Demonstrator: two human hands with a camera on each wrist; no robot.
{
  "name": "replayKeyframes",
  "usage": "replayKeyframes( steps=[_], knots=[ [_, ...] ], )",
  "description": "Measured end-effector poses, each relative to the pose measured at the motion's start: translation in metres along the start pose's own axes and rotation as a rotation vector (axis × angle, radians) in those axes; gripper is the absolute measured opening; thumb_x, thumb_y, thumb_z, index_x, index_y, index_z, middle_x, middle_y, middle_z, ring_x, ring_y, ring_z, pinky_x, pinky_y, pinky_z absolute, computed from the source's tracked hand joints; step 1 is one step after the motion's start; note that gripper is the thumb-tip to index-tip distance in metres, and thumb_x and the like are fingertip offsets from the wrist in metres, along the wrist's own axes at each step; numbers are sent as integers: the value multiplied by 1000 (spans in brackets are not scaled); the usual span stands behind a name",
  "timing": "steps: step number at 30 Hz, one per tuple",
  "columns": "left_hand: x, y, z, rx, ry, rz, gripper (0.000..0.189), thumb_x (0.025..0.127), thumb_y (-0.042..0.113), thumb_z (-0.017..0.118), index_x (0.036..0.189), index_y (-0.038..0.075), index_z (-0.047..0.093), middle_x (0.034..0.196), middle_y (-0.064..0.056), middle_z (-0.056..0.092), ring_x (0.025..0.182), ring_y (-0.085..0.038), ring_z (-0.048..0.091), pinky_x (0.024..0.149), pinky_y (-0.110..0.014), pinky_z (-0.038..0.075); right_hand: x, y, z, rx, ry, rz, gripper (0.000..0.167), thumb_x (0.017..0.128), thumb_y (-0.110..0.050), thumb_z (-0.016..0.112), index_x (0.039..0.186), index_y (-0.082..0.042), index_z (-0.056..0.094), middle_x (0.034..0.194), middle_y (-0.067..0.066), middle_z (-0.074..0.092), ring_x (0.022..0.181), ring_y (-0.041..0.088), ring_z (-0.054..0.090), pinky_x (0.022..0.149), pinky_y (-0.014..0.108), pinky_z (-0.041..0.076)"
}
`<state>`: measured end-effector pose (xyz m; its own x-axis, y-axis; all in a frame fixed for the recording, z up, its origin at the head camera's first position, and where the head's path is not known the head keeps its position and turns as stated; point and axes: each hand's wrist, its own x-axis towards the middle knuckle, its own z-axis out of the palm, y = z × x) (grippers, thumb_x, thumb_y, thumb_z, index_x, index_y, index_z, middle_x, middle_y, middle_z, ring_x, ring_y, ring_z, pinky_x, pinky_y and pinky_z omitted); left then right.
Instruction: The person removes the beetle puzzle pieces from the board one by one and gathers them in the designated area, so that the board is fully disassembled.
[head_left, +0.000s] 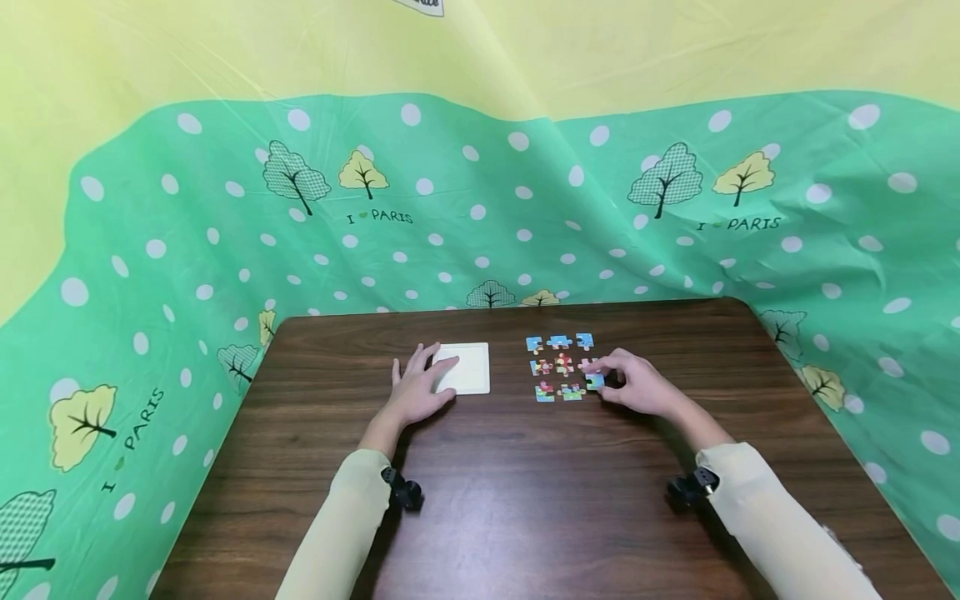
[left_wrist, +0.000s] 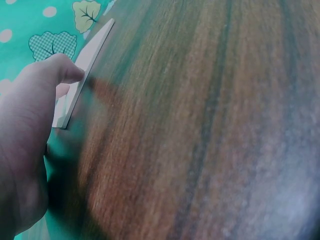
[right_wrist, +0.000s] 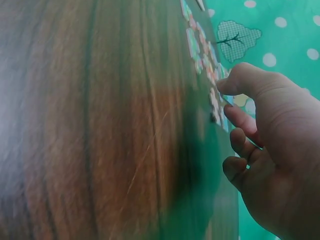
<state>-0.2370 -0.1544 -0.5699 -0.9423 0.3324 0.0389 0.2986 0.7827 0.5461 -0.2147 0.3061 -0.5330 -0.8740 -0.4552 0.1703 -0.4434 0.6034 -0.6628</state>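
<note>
In the head view my left hand (head_left: pixel 414 395) lies at the left edge of a white square puzzle frame (head_left: pixel 474 372), fingers spread, with some fingertips and the thumb over its near side. The left wrist view shows the thumb of that hand (left_wrist: pixel 30 125) against the thin white frame (left_wrist: pixel 90 55). At the right of a group of small jigsaw pieces (head_left: pixel 563 363), my right hand (head_left: pixel 641 385) holds a blue-green jigsaw piece (head_left: pixel 595 382) between thumb and index finger. In the right wrist view, the right hand (right_wrist: pixel 280 125) partly hides the pieces (right_wrist: pixel 194 42).
The jigsaw pieces lie apart in rough rows on a dark brown wooden table (head_left: pixel 487 500). Behind and beside the table hangs a green and yellow cloth (head_left: pixel 480 208) with dots and trees. A small black wrist camera (head_left: pixel 405 490) sits on each sleeve.
</note>
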Motion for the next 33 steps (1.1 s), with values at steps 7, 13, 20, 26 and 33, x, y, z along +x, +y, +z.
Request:
replayKeyframes(
  steps=[7,13,20,26,33],
  knots=[
    [-1,-1,-2,-1,-7,-9,70,97,49,67,164,31,60,187,-11,30,178,-46,15,134,-85,-4,-6,11,2,27,-6,-18,34,96,-14,79,129,-16,83,106,9,67,87,16,54,73,29,42],
    [0,0,-2,3,-15,-19,70,98,48,67,165,32,58,188,-9,29,179,-45,13,135,-84,-5,-8,3,1,24,-22,1,35,95,-10,77,130,-12,83,107,12,66,88,17,53,74,28,42],
    [1,3,-2,-8,-9,-12,70,95,46,68,163,29,61,186,-12,32,177,-49,16,134,-87,-3,-8,-13,-1,-52,-60,116,36,95,-2,79,131,-6,82,112,15,68,91,18,54,78,30,45],
    [4,2,-1,-34,5,-22,67,96,45,73,161,29,64,186,-10,34,178,-46,16,135,-84,-4,-7,-16,-2,-61,-56,148,35,98,-5,82,132,-6,81,114,15,70,92,18,60,79,29,49],
    [4,-2,-2,-61,18,-9,64,96,44,77,157,28,68,185,-9,37,178,-45,19,135,-84,-3,-9,-8,-4,-37,-19,164,34,98,-11,85,132,-10,82,119,15,76,96,18,66,82,29,54]
  ],
)
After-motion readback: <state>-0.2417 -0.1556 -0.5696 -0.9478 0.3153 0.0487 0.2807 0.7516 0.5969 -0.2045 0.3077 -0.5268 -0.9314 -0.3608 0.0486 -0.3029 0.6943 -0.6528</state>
